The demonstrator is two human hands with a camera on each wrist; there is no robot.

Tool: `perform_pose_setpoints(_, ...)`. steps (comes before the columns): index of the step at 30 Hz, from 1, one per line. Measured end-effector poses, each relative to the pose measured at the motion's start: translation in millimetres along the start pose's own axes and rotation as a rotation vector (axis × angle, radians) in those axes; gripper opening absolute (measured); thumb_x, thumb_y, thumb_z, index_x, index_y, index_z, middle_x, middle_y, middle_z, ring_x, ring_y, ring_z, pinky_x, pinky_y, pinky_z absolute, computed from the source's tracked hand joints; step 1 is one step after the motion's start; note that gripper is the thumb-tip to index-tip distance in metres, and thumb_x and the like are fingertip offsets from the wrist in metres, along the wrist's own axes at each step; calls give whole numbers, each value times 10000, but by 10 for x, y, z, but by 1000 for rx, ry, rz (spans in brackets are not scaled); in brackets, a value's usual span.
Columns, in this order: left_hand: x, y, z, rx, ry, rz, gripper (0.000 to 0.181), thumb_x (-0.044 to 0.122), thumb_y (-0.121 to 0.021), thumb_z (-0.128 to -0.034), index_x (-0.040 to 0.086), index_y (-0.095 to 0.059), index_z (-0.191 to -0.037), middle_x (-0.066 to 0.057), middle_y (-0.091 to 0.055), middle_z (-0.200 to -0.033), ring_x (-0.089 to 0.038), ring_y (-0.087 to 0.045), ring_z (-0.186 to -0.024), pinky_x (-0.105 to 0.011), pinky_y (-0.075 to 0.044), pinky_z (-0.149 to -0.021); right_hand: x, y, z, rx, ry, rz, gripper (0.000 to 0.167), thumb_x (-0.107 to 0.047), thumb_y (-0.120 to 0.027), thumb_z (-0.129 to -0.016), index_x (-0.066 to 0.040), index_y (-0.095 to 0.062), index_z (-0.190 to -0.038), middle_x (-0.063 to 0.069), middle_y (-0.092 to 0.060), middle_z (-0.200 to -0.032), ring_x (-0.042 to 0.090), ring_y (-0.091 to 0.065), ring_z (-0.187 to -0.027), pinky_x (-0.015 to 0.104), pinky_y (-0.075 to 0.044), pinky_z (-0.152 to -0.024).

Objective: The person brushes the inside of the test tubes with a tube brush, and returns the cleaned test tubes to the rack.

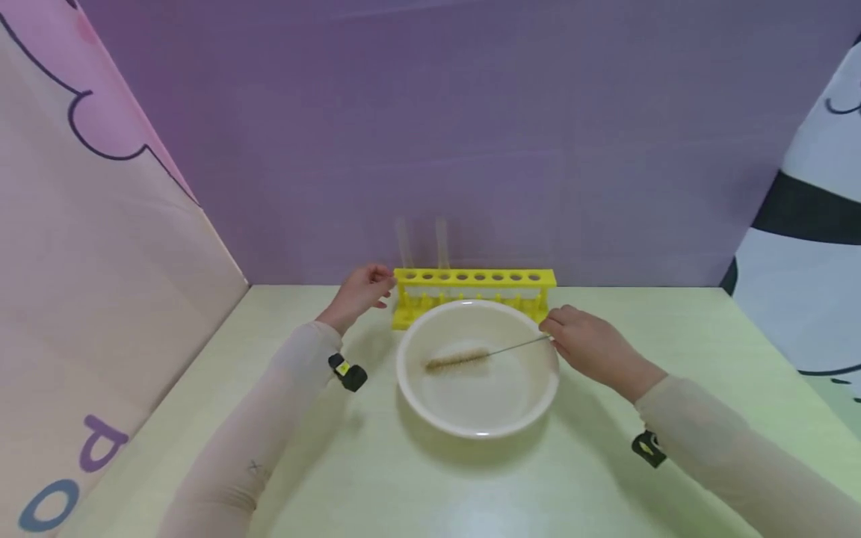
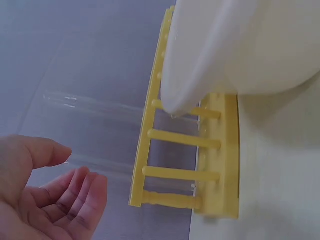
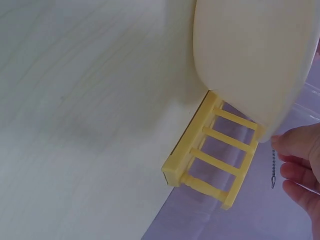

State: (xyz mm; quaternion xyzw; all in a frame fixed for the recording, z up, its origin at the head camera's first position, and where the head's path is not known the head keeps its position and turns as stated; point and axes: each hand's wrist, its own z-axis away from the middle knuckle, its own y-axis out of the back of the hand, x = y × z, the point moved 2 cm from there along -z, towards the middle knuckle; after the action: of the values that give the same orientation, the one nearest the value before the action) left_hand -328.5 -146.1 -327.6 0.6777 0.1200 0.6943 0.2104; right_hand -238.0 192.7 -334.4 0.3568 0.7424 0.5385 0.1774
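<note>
A test tube brush (image 1: 460, 360) with tan bristles and a twisted wire handle lies across the white basin (image 1: 477, 432), its bristles inside the bowl. My right hand (image 1: 592, 347) pinches the wire handle at the basin's right rim; the wire's end (image 3: 273, 175) sticks out past the fingers in the right wrist view. Behind the basin stands a yellow test tube rack (image 1: 474, 278) with two clear test tubes (image 1: 442, 243) upright in its left part. My left hand (image 1: 363, 290) is beside the rack's left end, thumb and fingers apart around the upper end of the outer test tube (image 2: 115, 169).
The pale wooden table (image 1: 471, 493) meets a purple backdrop (image 1: 471, 134) just behind the rack. Printed cloth panels stand at the left (image 1: 101, 261) and right (image 1: 800, 269) sides. The basin partly covers the rack's front.
</note>
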Motion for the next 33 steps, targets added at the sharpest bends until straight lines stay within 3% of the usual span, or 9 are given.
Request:
perform_pose_setpoints(5,96,14,-134,46,-31,-21,344,178,-557,-940,-14,-523,-1222,-147,-558,-1103,-278,-563,-962,-379,-527,-798,-10,14,-14,-25,16,65,149,68,-680,-779,-29,-655,-890,74,-623,-859,224,-563,-787,323,-506,-677)
perform_pose_setpoints(11,194,-15,-279,123,5,-77,338,158,-613,-900,20,-534,-1197,-114,-554,-1119,-279,-552,-1014,-376,-488,-846,-27,45,19,-45,26,93,179,92,-668,-773,-36,-648,-897,71,-616,-875,222,-553,-791,321,-503,-666)
perform_pose_setpoints(17,235,-30,-394,186,-18,-27,344,80,-611,-874,28,-525,-1204,-119,-543,-1177,-265,-527,-1079,-381,-461,-907,-51,39,35,-44,26,68,212,111,-644,-774,-47,-631,-914,59,-583,-878,216,-533,-794,314,-493,-649)
perform_pose_setpoints(25,194,-87,-482,148,-59,10,474,-38,-631,-821,0,-483,-1270,-152,-519,-1255,-293,-511,-1141,-376,-443,-958,-100,-12,63,-61,17,50,230,120,-656,-750,-69,-605,-870,47,-560,-846,203,-514,-757,308,-482,-616)
perform_pose_setpoints(33,139,-111,-507,152,-34,30,371,-16,-607,-856,-14,-522,-1217,-166,-537,-1206,-295,-505,-1115,-387,-443,-948,-75,-29,59,-68,5,84,209,96,-671,-765,-70,-620,-882,40,-569,-856,199,-514,-772,300,-483,-623)
